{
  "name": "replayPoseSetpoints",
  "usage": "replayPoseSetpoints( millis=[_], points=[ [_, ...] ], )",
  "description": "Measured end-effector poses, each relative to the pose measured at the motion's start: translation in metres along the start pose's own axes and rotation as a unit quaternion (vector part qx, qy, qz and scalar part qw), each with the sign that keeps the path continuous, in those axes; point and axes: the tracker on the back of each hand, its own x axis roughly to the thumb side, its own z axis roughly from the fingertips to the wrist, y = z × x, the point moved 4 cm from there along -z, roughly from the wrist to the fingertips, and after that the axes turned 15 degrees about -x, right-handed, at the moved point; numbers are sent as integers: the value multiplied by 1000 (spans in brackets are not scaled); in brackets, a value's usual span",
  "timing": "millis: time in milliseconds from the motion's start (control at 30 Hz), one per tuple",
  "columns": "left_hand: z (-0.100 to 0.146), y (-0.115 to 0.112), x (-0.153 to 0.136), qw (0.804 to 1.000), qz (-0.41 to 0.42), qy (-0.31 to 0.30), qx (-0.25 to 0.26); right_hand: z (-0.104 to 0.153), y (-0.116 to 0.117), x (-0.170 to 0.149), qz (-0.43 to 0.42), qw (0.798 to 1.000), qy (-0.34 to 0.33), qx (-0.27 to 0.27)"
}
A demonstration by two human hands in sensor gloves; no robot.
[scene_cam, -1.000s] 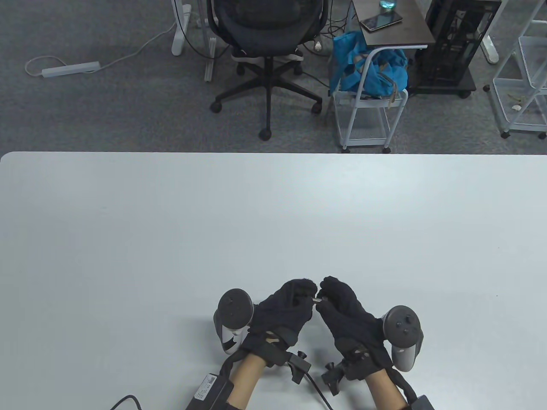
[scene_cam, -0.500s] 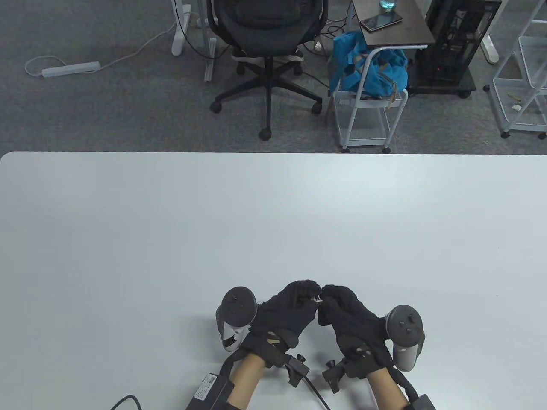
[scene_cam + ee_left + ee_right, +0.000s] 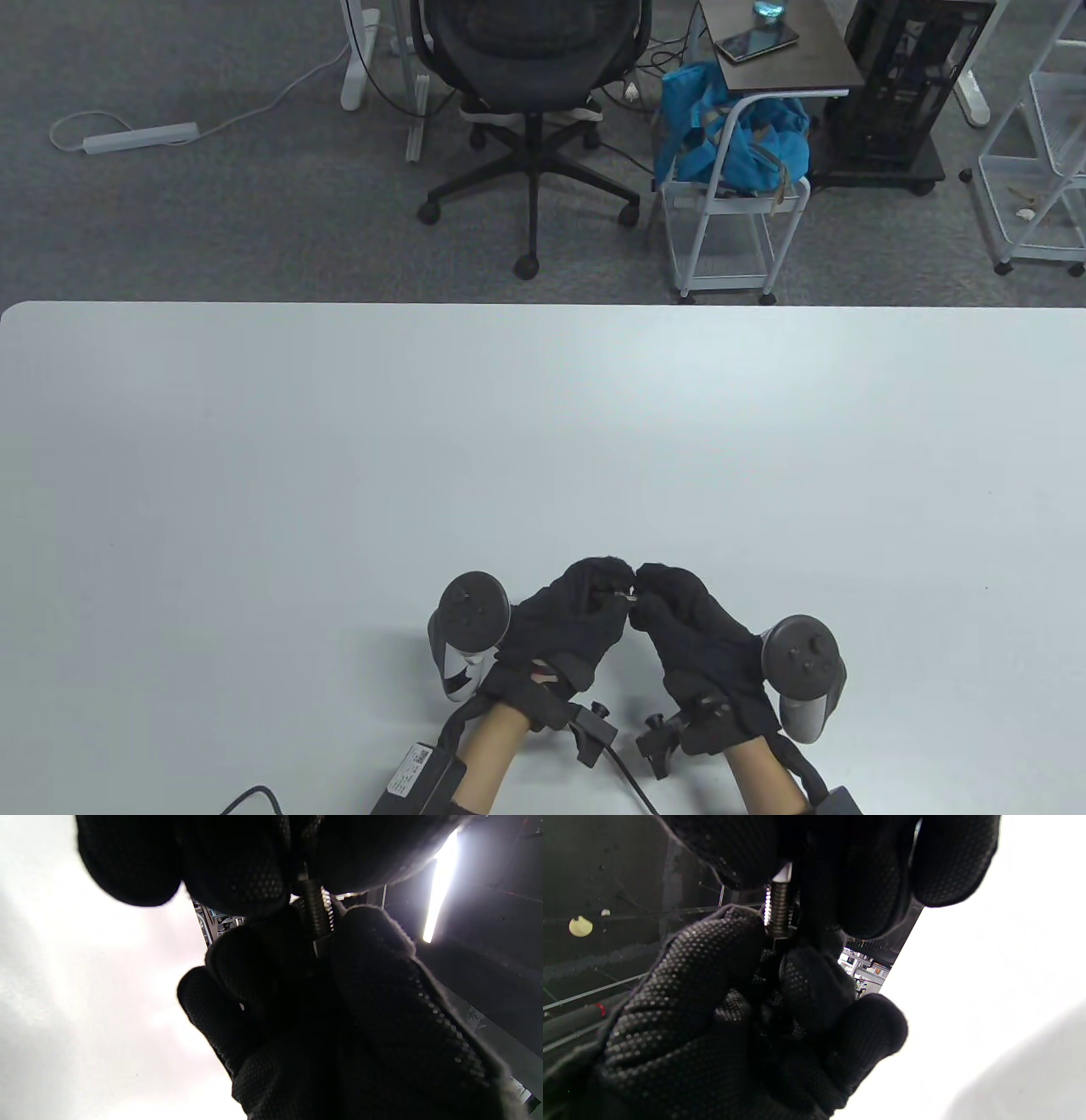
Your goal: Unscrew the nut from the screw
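Note:
A small threaded metal screw (image 3: pixel 629 595) is held in the air between my two gloved hands, just above the table's near edge. My left hand (image 3: pixel 611 587) pinches one end of it and my right hand (image 3: pixel 647 587) pinches the other end, fingertips almost touching. The bare thread shows in the left wrist view (image 3: pixel 318 912) and in the right wrist view (image 3: pixel 776 910). A thin edge of the nut (image 3: pixel 321 940) shows at my right fingertips; the rest of it is hidden by the gloves.
The white table (image 3: pixel 543 424) stretches away beyond my hands. Beyond its far edge stand an office chair (image 3: pixel 530 51) and a small white cart with a blue bag (image 3: pixel 730 136) on the floor.
My right hand has closed back onto the screw: a second ago its fingers stood off with the shaft showing between the hands, now the fingertips meet and cover it. The left hand has hardly moved.

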Motion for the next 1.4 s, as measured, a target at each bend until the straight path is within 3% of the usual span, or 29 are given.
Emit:
replayPoseSetpoints(
  millis=[267,467,867,1400],
  points=[
    [1,2,-1,1000,3,3,8,1,7,-14,-36,997,58,48],
    [0,-1,2,1000,-7,-8,-1,4,8,-31,-35,990,124,52],
    [0,1,1,1000,4,-5,7,-1,3,-9,-31,999,40,11],
    [1,2,-1,1000,8,-1,11,-2,2,-3,-22,1000,4,11]
  ],
)
